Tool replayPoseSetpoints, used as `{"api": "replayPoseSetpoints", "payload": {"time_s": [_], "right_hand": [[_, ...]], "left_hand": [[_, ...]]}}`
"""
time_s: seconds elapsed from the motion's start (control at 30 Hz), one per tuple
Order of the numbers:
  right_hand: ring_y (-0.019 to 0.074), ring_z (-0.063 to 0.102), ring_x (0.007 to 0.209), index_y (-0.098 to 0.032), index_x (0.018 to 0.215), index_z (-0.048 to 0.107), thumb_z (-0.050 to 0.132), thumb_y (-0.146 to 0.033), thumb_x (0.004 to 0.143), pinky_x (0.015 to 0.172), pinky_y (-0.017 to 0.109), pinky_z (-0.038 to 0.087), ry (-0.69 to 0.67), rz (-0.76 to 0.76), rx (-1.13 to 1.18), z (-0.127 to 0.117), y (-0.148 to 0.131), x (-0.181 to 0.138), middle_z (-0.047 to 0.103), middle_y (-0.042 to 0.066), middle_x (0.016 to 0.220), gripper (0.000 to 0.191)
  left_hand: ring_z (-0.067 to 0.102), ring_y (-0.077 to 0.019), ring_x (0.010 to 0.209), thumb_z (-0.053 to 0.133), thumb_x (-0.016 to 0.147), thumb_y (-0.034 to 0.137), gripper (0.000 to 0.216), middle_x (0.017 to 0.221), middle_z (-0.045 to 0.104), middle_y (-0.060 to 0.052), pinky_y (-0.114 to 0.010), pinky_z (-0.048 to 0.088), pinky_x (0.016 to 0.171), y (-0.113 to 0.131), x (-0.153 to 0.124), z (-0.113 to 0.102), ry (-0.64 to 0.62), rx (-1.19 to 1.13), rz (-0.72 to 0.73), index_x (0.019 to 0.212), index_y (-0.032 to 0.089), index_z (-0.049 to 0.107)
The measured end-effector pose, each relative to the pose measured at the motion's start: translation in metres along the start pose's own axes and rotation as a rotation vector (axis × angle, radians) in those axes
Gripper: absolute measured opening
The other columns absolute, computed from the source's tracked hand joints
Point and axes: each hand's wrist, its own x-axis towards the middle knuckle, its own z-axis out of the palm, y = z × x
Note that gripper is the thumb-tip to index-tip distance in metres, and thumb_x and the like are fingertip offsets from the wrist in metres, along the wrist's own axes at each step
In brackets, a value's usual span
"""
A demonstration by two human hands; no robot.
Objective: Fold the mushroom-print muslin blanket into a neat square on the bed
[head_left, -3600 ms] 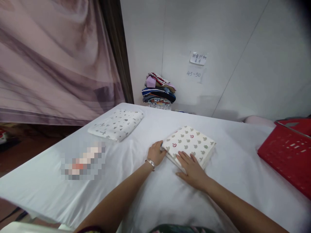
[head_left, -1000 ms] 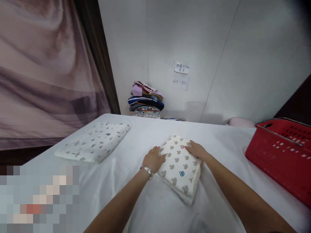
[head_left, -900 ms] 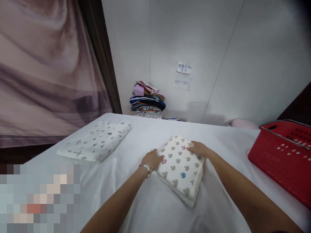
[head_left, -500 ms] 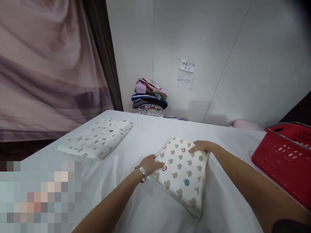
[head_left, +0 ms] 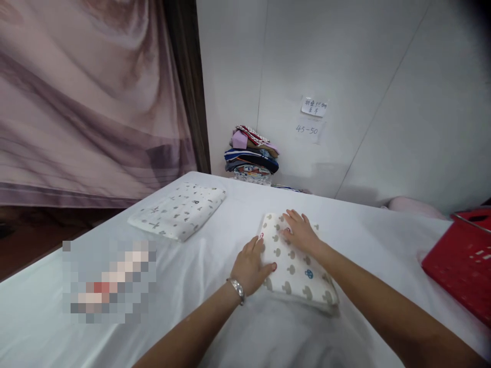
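A folded cream cloth with a mushroom-like print [head_left: 297, 273] lies on the white-covered table [head_left: 215, 240] in front of me. My right hand [head_left: 301, 231] rests flat on its far end, fingers spread. My left hand [head_left: 251, 265], with a metal watch on the wrist, presses against the cloth's left edge, fingers stretched along it. Neither hand holds anything.
A second folded cloth with small grey prints [head_left: 178, 210] lies at the table's left. A red plastic basket [head_left: 462, 266] stands at the right edge. A pile of coloured clothes [head_left: 251, 153] sits by the white wall, under paper notes [head_left: 312, 107]. A mauve curtain [head_left: 88, 97] hangs at left.
The printed cloth has been turned and now lies lengthwise away from me. My right hand moved from its right corner onto its far end. My left hand stays at its left edge.
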Motion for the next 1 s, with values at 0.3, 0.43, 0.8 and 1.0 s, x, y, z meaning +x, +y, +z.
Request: {"api": "replayPoseSetpoints", "payload": {"time_s": [0.3,0.43,0.8,1.0], "right_hand": [[0.0228,0.004,0.136,-0.016,0.141,0.022,0.022,-0.061,0.085,0.108,0.046,0.008,-0.224,-0.005,0.173,0.019,-0.022,-0.056,0.009,0.008,0.149,0.071],[0.0233,0.005,0.136,-0.019,0.142,0.019,0.022,-0.061,0.086,0.108,0.047,0.008,-0.121,-0.012,0.185,0.011,-0.026,-0.079,0.009,0.007,0.149,0.07],[0.0268,0.016,0.134,-0.018,0.14,0.028,0.021,-0.063,0.085,0.107,0.048,0.009,-0.048,-0.038,0.085,0.026,-0.036,-0.133,0.021,0.009,0.147,0.071],[0.029,0.021,0.132,-0.012,0.134,0.039,0.025,-0.06,0.086,0.107,0.049,0.009,0.094,-0.02,0.019,0.032,-0.028,-0.147,0.032,0.015,0.141,0.07]], "left_hand": [[0.009,-0.0244,0.136,0.026,0.081,0.063,0.074,0.149,0.012,-0.005,-0.047,0.015,0.109,-0.001,-0.002,0.028,-0.151,0.124,0.094,0.14,0.019,0.025],[0.01,-0.0235,0.136,0.023,0.082,0.063,0.073,0.149,0.012,-0.004,-0.047,0.015,0.108,-0.002,-0.005,0.026,-0.137,0.152,0.094,0.141,0.019,0.023],[0.011,-0.0236,0.136,0.025,0.083,0.061,0.071,0.149,0.012,-0.004,-0.048,0.017,0.108,0.002,-0.004,0.027,-0.11,0.242,0.072,0.14,0.018,0.025],[0.013,-0.0233,0.136,0.029,0.083,0.058,0.068,0.148,0.015,-0.005,-0.048,0.016,0.108,0.008,-0.007,0.024,-0.103,0.249,0.046,0.139,0.018,0.028]]}}
